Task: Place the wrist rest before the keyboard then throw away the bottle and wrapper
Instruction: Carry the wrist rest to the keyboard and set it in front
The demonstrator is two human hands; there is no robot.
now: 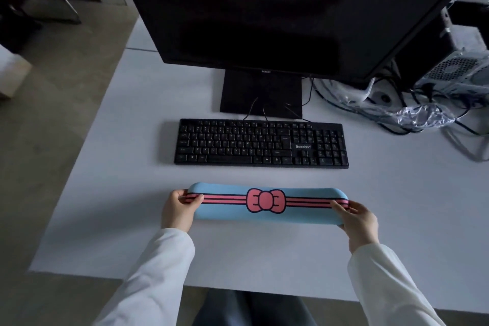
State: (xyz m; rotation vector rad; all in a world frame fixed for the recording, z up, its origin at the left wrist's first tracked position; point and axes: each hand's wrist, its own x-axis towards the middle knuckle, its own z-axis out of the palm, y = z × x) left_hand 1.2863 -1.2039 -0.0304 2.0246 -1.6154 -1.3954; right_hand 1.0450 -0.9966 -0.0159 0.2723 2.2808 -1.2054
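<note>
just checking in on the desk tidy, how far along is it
Nothing looks finished yet. In hand: the left hand and right hand each grip an end of the blue wrist rest, in front of the keyboard with a gap between. Left: setting it down, binning the crumpled wrapper; no bottle is visible.

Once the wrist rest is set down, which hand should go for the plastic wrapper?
Probably the right hand: the crumpled wrapper lies at the desk's right side. The left hand grips the wrist rest at its far end.
</note>
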